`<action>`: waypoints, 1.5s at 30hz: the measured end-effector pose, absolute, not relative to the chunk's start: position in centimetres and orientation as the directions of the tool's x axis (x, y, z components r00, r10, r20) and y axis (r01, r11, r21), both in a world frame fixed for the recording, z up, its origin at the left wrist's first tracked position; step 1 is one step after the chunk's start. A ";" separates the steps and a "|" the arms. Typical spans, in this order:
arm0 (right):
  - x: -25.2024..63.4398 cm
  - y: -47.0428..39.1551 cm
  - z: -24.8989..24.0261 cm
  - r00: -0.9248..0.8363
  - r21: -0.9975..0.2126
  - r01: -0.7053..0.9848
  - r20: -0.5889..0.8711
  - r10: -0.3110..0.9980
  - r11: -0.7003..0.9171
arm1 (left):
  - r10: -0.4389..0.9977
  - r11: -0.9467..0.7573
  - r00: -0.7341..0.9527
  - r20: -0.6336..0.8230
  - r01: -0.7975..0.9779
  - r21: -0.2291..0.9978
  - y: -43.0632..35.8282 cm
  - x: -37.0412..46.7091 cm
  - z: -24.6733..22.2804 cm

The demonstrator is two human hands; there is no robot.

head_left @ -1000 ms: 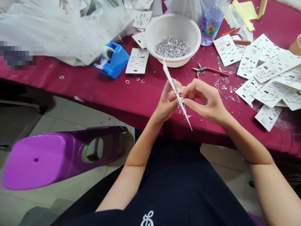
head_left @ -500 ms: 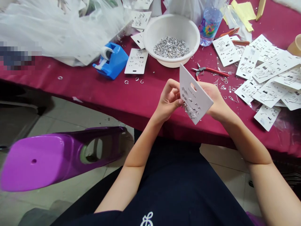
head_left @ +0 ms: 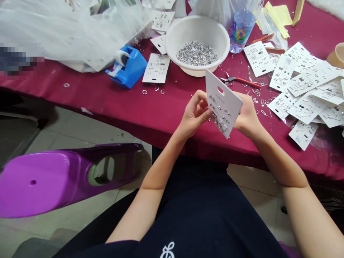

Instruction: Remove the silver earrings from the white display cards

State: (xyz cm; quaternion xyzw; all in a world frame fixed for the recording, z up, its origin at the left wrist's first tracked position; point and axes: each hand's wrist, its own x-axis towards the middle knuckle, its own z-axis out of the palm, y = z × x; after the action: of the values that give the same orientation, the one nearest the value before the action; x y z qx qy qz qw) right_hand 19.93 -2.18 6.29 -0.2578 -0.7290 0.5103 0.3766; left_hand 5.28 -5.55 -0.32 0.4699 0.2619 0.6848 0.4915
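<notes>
A white earring card (head_left: 224,96) with rows of small metal earrings stands tilted above the table's front edge. My left hand (head_left: 195,113) is at its left edge, thumb and fingers closed around that edge. My right hand (head_left: 246,113) grips the card from behind on the right, its fingertips hidden by the card. Beyond the card sits a white bowl (head_left: 197,27) of small silver rings. Red-handled pliers (head_left: 245,82) lie just behind my right hand.
A blue tape dispenser (head_left: 130,68) and another card (head_left: 156,68) are left of the bowl. Several earring cards (head_left: 306,107) pile up at the right. A water bottle (head_left: 242,30) stands behind; a purple stool (head_left: 51,179) is at lower left.
The card has turned a little to face me more, and its lower corner has moved slightly right and up. Both hands keep their places at it.
</notes>
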 end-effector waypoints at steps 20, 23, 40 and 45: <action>19.7 -3.3 5.3 -0.627 -0.671 0.044 0.559 0.543 0.740 | 0.942 -0.257 0.044 0.331 -0.540 0.801 -6.0 5.5 1.0; 19.6 -3.3 5.4 -0.622 -0.667 0.021 0.574 0.532 0.745 | 0.961 -0.211 0.037 0.274 -0.541 0.814 -6.3 5.6 1.1; 18.9 -1.6 5.4 -0.732 -0.635 0.189 0.417 0.538 0.749 | 0.979 -0.019 0.144 0.142 -0.633 0.774 -5.9 5.4 -1.3; 18.8 -1.4 5.4 -0.753 -0.638 0.166 0.410 0.515 0.752 | 0.994 0.009 0.093 0.059 -0.606 0.796 -5.9 5.6 -0.8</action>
State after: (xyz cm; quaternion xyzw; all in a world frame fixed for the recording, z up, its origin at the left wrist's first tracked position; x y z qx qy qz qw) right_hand 18.82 -1.35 5.42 -0.1916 -0.8882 0.2958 0.2948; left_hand 5.64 -5.91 -0.78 0.3469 0.2799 0.6125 0.6528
